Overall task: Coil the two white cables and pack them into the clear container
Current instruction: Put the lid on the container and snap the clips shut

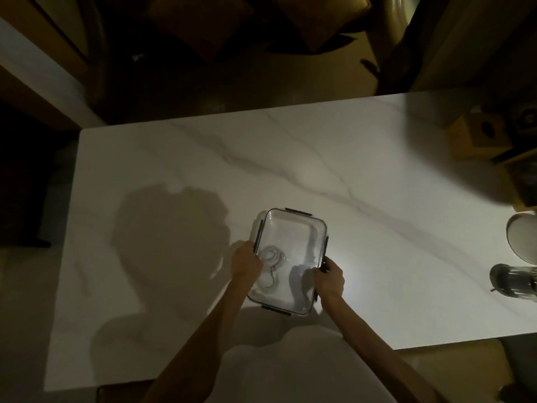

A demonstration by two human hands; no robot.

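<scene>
Both hands, left hand [247,261] and right hand [329,276], grip the clear container [293,228] holding coiled cables [270,266]

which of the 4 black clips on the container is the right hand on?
The right-side clip: the right hand grips its near end. The far clip and near clip are untouched; the left hand is at the left-side clip.
</scene>
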